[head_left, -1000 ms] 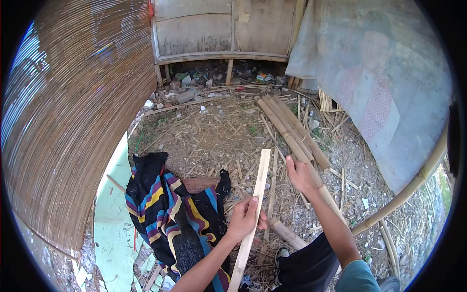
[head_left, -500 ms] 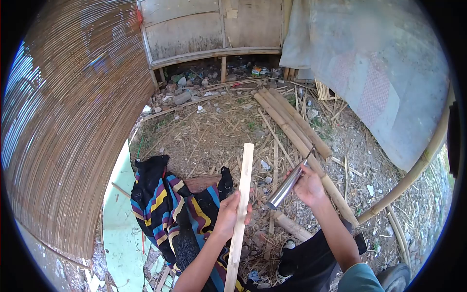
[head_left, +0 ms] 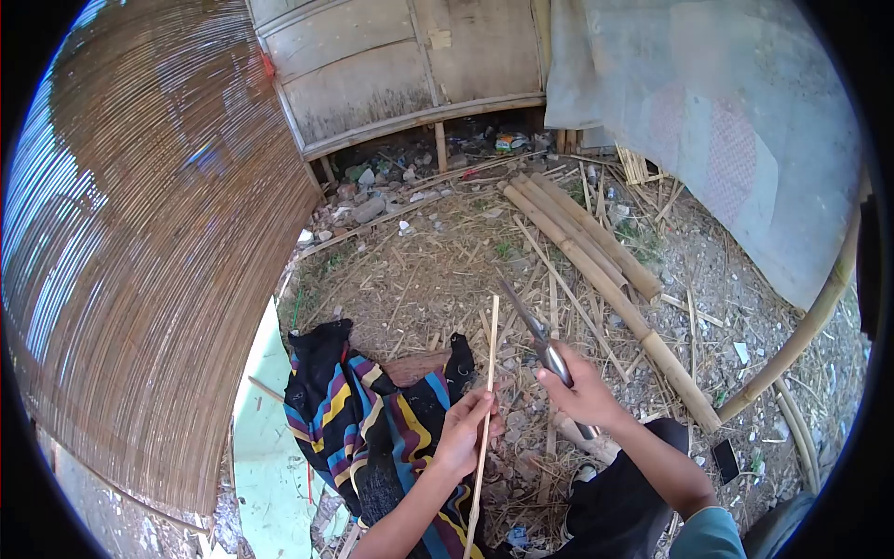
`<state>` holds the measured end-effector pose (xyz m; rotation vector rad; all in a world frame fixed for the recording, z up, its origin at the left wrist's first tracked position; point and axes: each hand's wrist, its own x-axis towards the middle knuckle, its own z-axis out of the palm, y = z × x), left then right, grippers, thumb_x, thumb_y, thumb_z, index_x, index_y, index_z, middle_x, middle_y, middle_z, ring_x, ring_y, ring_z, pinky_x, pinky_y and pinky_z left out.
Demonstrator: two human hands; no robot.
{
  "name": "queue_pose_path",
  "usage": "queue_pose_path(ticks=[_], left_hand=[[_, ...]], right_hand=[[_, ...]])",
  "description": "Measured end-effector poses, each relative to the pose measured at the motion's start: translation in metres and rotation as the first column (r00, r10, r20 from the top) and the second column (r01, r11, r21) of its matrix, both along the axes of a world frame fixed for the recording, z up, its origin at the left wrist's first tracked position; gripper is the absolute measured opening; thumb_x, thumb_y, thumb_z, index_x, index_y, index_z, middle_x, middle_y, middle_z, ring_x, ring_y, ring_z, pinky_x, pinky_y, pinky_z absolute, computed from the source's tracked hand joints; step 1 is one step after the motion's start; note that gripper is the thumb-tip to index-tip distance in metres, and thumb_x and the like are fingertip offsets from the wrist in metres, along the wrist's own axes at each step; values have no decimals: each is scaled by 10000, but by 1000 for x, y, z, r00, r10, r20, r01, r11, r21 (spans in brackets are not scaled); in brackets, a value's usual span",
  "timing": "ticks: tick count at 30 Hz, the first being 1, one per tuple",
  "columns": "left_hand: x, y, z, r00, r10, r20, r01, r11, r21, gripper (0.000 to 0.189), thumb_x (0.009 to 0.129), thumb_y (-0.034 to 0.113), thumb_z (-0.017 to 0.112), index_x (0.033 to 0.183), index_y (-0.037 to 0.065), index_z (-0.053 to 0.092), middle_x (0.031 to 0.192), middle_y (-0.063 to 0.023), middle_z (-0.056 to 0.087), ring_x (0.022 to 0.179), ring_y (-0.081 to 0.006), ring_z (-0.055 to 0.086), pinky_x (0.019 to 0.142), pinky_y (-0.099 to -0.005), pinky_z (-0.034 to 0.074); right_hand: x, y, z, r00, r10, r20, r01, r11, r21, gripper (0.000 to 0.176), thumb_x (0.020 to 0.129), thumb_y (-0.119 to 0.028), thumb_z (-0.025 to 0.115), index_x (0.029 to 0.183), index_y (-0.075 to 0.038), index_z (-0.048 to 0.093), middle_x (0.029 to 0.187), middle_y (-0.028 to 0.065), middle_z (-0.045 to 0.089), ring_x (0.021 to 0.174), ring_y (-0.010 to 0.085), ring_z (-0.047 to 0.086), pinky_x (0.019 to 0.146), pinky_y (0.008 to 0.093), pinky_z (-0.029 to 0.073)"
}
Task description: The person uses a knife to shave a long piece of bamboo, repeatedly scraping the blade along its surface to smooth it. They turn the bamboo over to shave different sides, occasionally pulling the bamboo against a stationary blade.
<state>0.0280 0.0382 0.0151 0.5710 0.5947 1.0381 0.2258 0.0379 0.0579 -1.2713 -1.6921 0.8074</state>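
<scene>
My left hand point(head_left: 468, 432) is closed round a pale strip of wood or bamboo point(head_left: 485, 419), which stands nearly upright with its thin edge facing the camera. My right hand point(head_left: 579, 387) grips the shiny metal handle of a knife point(head_left: 553, 361). Its dark narrow blade points up and to the left, a little to the right of the strip's top end and apart from it. Under my left forearm lies a striped dark cloth point(head_left: 372, 419).
Bamboo poles point(head_left: 596, 270) lie on the littered ground at the right. A woven bamboo screen point(head_left: 158, 279) stands at the left, and a grey sheet point(head_left: 708, 140) hangs at the upper right. A phone point(head_left: 724, 461) lies at the lower right; a green board point(head_left: 265, 466) at the lower left.
The strip has turned from its broad face to its thin edge. My right hand has rotated the knife, so its blade now points up-left. The whole view has shifted slightly.
</scene>
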Motion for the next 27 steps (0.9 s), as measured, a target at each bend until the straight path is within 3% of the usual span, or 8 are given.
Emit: queue_pose_path(ticks=[9, 13, 15, 16, 19, 21, 23, 27], left_hand=[[4, -3, 9, 993, -13, -121, 21, 998, 61, 185, 900, 176, 583, 961, 30, 486, 717, -17, 523, 498, -104, 504, 433, -229, 376], [8, -10, 16, 982, -7, -189, 29, 993, 113, 135, 915, 141, 551, 933, 27, 481, 676, -32, 504, 412, -96, 445, 359, -215, 326], [6, -12, 14, 968, -36, -247, 89, 975, 206, 146, 912, 147, 561, 937, 26, 484, 656, -15, 504, 428, -75, 456, 378, -211, 336], [8, -14, 16, 968, -10, -250, 63, 976, 207, 144, 916, 141, 555, 935, 16, 485, 632, -6, 486, 418, -63, 435, 377, -213, 332], [11, -19, 17, 955, 14, -296, 51, 976, 211, 169, 917, 133, 551, 995, -7, 497, 599, 2, 464, 405, -58, 413, 370, -211, 318], [14, -21, 16, 948, -13, -318, 80, 977, 197, 192, 919, 132, 548, 1035, -14, 501, 588, 4, 461, 400, -58, 410, 368, -208, 315], [15, -31, 23, 937, -56, -346, 139, 965, 220, 273, 931, 111, 513, 1151, -46, 475, 580, -8, 456, 379, -53, 382, 344, -210, 295], [7, -23, 32, 938, -95, -333, 185, 951, 248, 289, 929, 133, 522, 1155, -43, 487, 568, 0, 456, 375, -63, 404, 337, -208, 308]], right_hand=[[-3, -2, -12, 995, 3, 98, -2, 1000, -17, 302, 906, -317, 517, 943, -20, 554, 602, 126, 569, 556, 299, 599, 534, 364, 454], [-5, -5, -5, 954, 28, 299, -89, 977, 194, 314, 877, -354, 555, 908, -42, 557, 552, 124, 568, 500, 328, 588, 478, 395, 457], [-5, -3, -7, 812, -124, 571, -113, 925, 362, 412, 838, -477, 572, 867, -66, 555, 548, 102, 575, 478, 297, 593, 446, 391, 472], [-4, -1, -10, 802, -148, 579, -124, 907, 403, 495, 794, -576, 560, 822, -82, 541, 542, 84, 578, 460, 279, 595, 414, 375, 477], [1, 2, -8, 747, -186, 638, -176, 870, 460, 505, 801, -583, 548, 804, -79, 528, 535, 84, 574, 464, 271, 602, 403, 355, 470], [13, 26, -8, 709, -305, 636, -48, 878, 476, 504, 826, -564, 533, 835, -61, 551, 550, 107, 582, 465, 302, 598, 414, 375, 477], [37, 65, 0, 716, -441, 540, 272, 890, 367, 510, 852, -541, 514, 867, -34, 569, 571, 139, 589, 502, 336, 600, 474, 427, 493], [61, 84, -19, 684, -535, 496, 361, 839, 408, 488, 893, -490, 484, 885, -11, 574, 591, 175, 592, 563, 367, 608, 543, 461, 498]])
